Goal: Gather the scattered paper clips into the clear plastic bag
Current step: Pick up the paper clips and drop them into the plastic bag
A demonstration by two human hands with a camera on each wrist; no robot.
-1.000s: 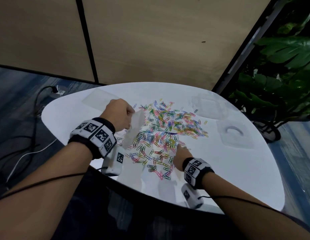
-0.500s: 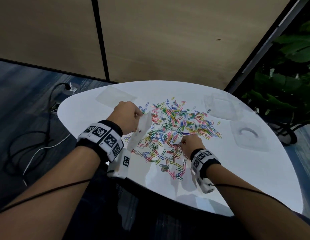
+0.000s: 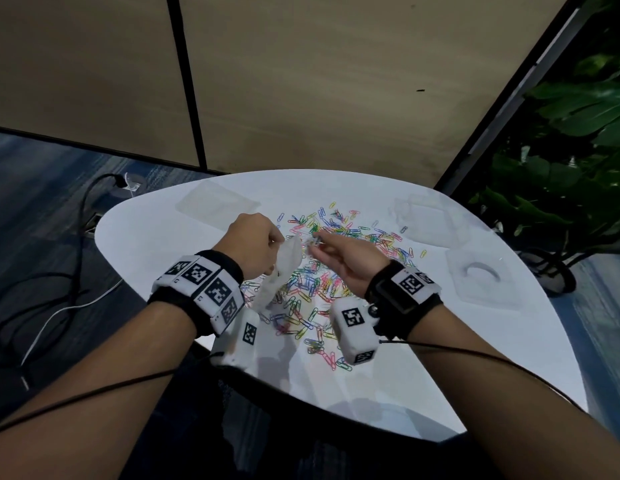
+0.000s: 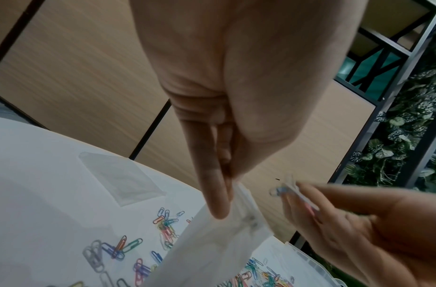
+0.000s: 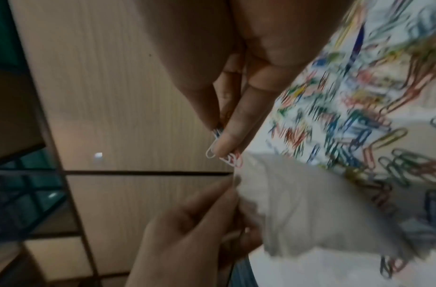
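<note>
The left hand (image 3: 253, 245) pinches the top edge of the clear plastic bag (image 3: 281, 271) between thumb and fingers; the bag hangs from that grip above the tabletop (image 3: 423, 358), toward its left edge, its lower end near the surface. The left wrist view confirms the pinch at the bag's upper rim (image 4: 239, 196).

The right hand (image 3: 350, 258) is raised just beside the bag's mouth, thumb and fingertips (image 5: 226, 143) grasping a small bunch of held clips (image 5: 221, 149), white, blue and red among them. The bunch sits just short of the bag's rim; whether it touches the plastic cannot be told.

The scattered paper clips (image 3: 336, 265) lie in a multicoloured spread across the middle of the tabletop, beneath and beyond both hands, running from near the front edge toward the far edge.

Other clear bags lie flat: one (image 3: 217, 204) near the far left edge, two (image 3: 426, 220) (image 3: 481, 278) along the right edge.

A potted plant (image 3: 578, 168) stands past the right edge.
</note>
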